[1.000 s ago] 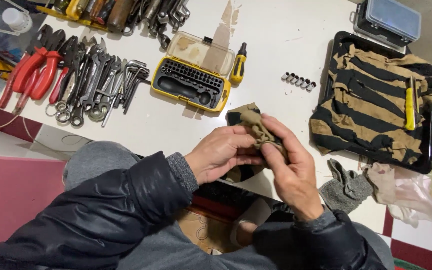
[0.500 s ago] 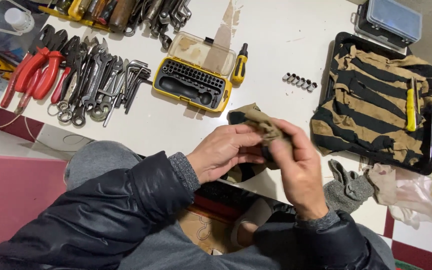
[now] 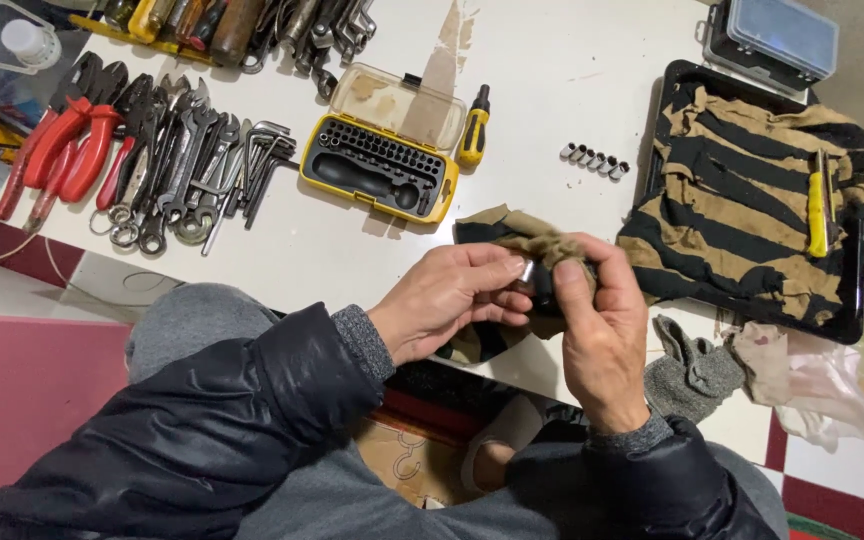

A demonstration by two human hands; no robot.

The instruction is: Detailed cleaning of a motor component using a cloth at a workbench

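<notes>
White table (image 3: pixel 572 70), tools (image 3: pixel 152 160), bit case (image 3: pixel 377 165)

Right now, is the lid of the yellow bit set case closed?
No, the yellow bit case lies on the white table with its clear lid folded back, the rows of bits exposed.

bare left hand (image 3: pixel 449 305) and bare right hand (image 3: pixel 600 325), no gloves, no rings in sight. dressed in a black padded jacket (image 3: pixel 182 430), slightly shiny, creased along both sleeves. grey knitted cuff (image 3: pixel 364 342) peeking out at the left wrist, a matching grey ribbed cuff (image 3: pixel 620 437) at the right. grey trousers (image 3: pixel 192 318) over the knees, smooth and plain, without visible pattern or marking.
</notes>
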